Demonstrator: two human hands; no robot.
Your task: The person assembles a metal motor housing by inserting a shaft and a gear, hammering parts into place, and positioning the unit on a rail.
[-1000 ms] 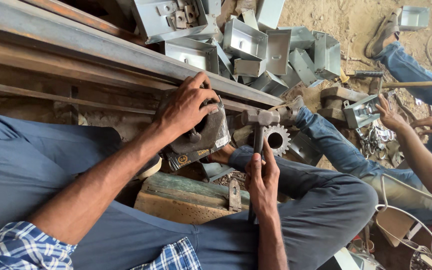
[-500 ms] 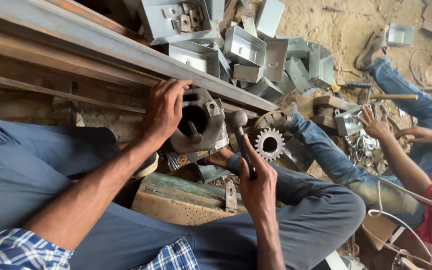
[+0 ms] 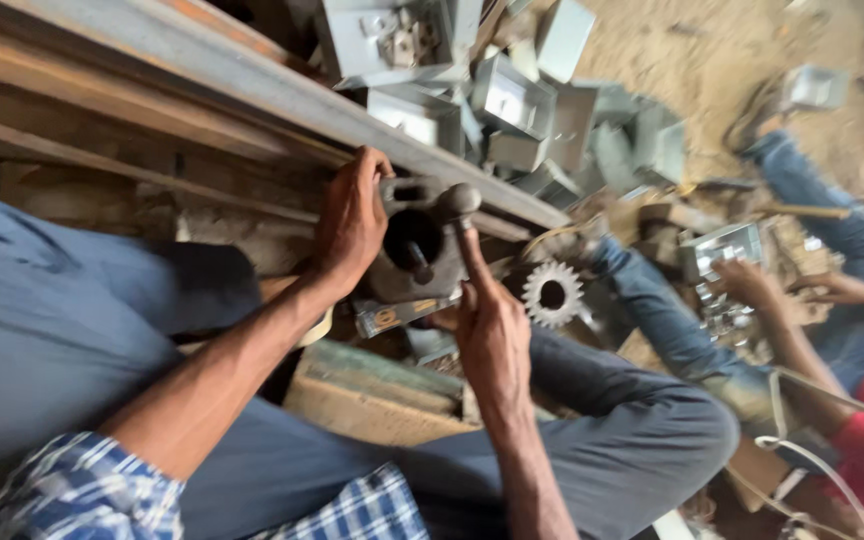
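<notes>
Left hand [image 3: 350, 225] grips the metal housing [image 3: 414, 250]; right hand [image 3: 492, 330] fingers grasp its round-ended rod [image 3: 459, 205]

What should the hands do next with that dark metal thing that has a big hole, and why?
Probably push the round-headed pin down into the dark metal housing. The right hand touches it with one raised finger, its head sits at the top edge, and the left hand steadies the housing.

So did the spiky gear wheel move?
Cannot tell; the camera itself swung. The gear wheel kept its place beside the dark metal housing, right of the right hand.
</notes>
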